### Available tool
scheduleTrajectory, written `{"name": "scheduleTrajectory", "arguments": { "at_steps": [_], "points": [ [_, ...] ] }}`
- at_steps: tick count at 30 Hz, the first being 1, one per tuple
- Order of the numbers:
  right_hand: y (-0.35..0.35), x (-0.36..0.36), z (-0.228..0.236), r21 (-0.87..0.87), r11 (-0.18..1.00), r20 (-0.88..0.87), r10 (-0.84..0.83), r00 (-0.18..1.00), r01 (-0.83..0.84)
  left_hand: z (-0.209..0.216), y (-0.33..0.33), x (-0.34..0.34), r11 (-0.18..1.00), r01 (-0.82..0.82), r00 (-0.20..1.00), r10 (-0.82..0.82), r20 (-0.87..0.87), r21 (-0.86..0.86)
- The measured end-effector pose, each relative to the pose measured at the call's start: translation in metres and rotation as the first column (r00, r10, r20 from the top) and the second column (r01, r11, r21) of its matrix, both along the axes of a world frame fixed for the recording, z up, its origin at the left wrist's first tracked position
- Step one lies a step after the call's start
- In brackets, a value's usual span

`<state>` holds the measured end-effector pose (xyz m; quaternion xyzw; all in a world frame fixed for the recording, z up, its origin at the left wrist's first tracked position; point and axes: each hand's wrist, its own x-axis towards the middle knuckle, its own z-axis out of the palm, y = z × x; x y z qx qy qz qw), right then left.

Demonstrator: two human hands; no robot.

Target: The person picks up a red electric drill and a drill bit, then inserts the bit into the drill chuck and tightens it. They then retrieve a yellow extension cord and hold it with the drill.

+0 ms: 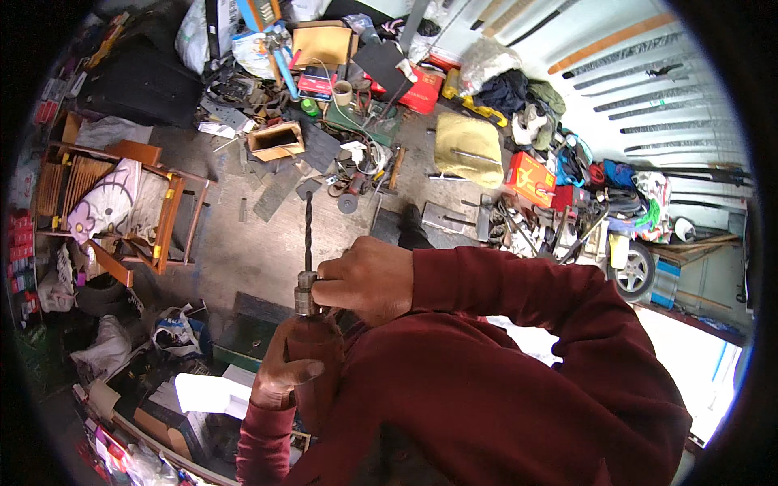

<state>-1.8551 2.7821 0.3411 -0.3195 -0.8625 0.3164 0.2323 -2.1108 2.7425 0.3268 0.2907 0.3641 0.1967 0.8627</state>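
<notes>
A power drill with a reddish-brown body (316, 348) stands upright in front of my chest, its metal chuck (305, 295) uppermost. Out of the chuck a long dark twist bit (309, 228) points away from me. My left hand (285, 363) is wrapped round the drill body from the left. My right hand (369, 279) is closed at the right side of the chuck, fingertips against the metal. Whatever lies inside those curled fingers is hidden.
On the concrete floor ahead lie an angle grinder (348, 198), an open cardboard box (275, 141) and a yellow cushioned seat (468, 150). A wooden chair (166, 215) lies at the left. Tools and a wheel (634, 271) crowd the right wall.
</notes>
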Motion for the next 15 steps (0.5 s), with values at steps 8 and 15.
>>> {"name": "scheduleTrajectory", "arguments": {
  "at_steps": [8, 15],
  "points": [
    [-0.021, 0.007, -0.010, -0.144, 0.957, -0.214, -0.280, 0.936, 0.254, 0.004, 0.006, 0.021, 0.999, 0.029, 0.999, -0.028, -0.032, 0.031],
    [-0.016, 0.076, -0.007, -0.226, 0.929, -0.345, -0.358, 0.868, 0.294, 0.008, 0.035, 0.064, 0.996, 0.085, 0.996, -0.085, -0.041, 0.008]
  ]
}}
